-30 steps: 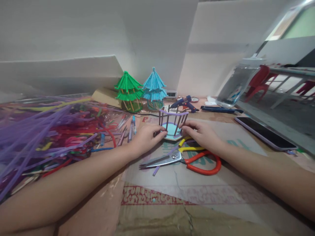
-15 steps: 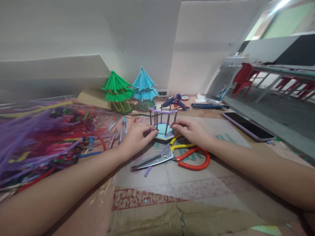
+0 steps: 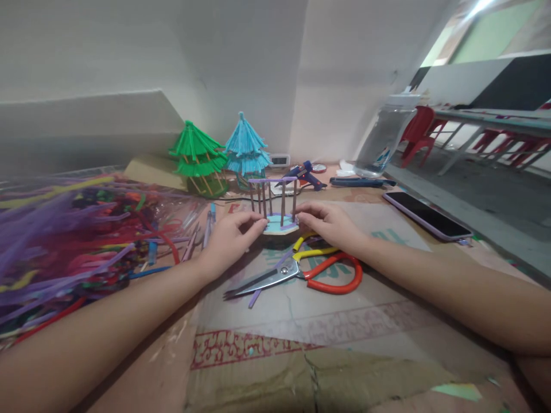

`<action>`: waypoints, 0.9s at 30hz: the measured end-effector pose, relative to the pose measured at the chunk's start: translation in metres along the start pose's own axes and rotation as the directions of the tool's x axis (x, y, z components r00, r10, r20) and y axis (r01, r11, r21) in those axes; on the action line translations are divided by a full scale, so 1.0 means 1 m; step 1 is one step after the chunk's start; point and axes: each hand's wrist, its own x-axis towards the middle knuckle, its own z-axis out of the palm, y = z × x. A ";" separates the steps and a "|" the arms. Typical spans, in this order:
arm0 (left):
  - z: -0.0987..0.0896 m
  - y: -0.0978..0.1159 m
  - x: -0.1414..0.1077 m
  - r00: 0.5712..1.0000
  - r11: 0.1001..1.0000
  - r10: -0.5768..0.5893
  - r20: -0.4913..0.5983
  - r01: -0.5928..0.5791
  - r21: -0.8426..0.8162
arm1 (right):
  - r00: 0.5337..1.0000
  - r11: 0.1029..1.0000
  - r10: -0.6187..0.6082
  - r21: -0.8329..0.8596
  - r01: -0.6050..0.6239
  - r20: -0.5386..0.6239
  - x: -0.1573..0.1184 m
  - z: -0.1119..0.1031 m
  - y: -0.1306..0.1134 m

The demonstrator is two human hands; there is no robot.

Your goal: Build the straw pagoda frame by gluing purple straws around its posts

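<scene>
A small pavilion-like frame (image 3: 282, 223) with a pale blue base, thin brown posts and purple fuzzy trim stands upright between my hands. My left hand (image 3: 235, 236) pinches the left edge of its base with thumb and forefinger. On the right edge, the bent fingers of my right hand (image 3: 328, 222) close on the base, their tips partly hidden. A dark shadow shows under the base. Just in front lie scissors (image 3: 282, 271) with one yellow and one red handle, blades pointing left. A purple strip (image 3: 255, 298) passes beneath them.
Behind stand two finished-looking tiered-roof models, one green (image 3: 198, 152) and one blue (image 3: 246, 146). A hot glue gun (image 3: 303, 173), a utility knife (image 3: 361, 182), a clear bottle (image 3: 385, 137) and a phone (image 3: 426, 215) lie or stand rightward. Pipe cleaners (image 3: 86, 246) pile up at left.
The view has shifted slightly, so everything sits a little further left. The frame has moved slightly left and up with my hands, and its top rim looks more level. Both hands keep their hold.
</scene>
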 end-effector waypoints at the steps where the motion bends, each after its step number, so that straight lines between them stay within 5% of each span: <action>1: 0.000 0.000 -0.001 1.000 1.000 0.007 -0.024 -0.006 0.013 | 0.999 0.999 -0.041 -0.014 0.041 -0.026 0.000 0.000 -0.001; 4: -0.001 0.002 -0.004 0.989 0.991 0.119 -0.093 -0.113 0.070 | 0.981 0.978 -0.180 -0.117 0.171 -0.071 -0.003 -0.001 -0.005; 9: -0.006 0.010 -0.008 0.940 0.938 0.318 -0.124 -0.293 0.184 | 0.947 0.916 -0.320 -0.249 0.315 0.021 -0.011 -0.003 -0.010; 12: -0.008 0.017 -0.010 0.959 0.956 0.250 -0.135 -0.223 0.191 | 0.875 0.807 -0.482 -0.373 0.458 0.032 -0.013 -0.006 -0.010; 17: -0.008 0.029 -0.014 0.980 0.975 0.171 -0.098 -0.154 0.163 | 0.738 0.467 -0.621 -0.632 0.618 0.264 -0.014 -0.008 -0.016; 22: -0.012 0.031 -0.016 0.984 0.990 0.140 -0.106 -0.138 0.031 | 0.739 0.461 -0.646 -0.674 0.578 0.192 -0.014 -0.008 -0.015; 25: -0.014 0.023 -0.009 0.977 0.991 -0.015 -0.212 -0.013 -0.133 | 0.700 0.437 -0.691 -0.667 0.603 0.180 -0.014 -0.010 -0.014; 27: -0.012 0.016 -0.001 0.970 0.954 -0.185 -0.156 0.139 -0.267 | 0.657 0.393 -0.723 -0.657 0.644 0.212 -0.015 -0.011 -0.015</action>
